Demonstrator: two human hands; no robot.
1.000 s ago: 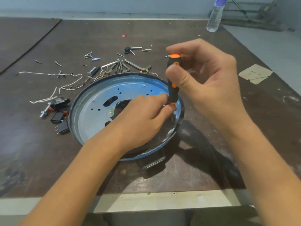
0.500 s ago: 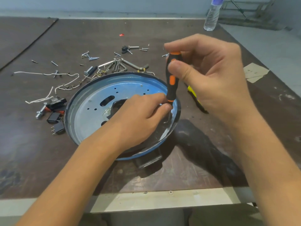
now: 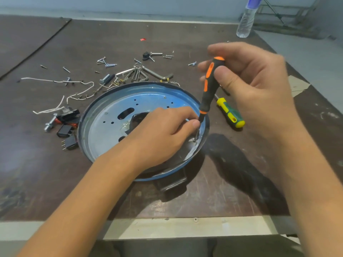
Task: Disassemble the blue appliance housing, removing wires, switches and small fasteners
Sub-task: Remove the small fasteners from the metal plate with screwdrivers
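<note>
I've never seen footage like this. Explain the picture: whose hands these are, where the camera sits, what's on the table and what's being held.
There is no machine here. A person works with bare hands, and one camera worn on the head looks forward and down, so both arms reach in from the bottom edge. On the dark table lies a round blue housing. The right hand holds an orange-and-black screwdriver upright, its tip on a screw near the housing's right rim. The left hand appears to pinch the shaft low down, steadying it. Beyond and left of the housing lie loose screws, hex keys, white wires and black switches. A yellow-green screwdriver lies to the right, and a water bottle stands at the far edge.
</note>
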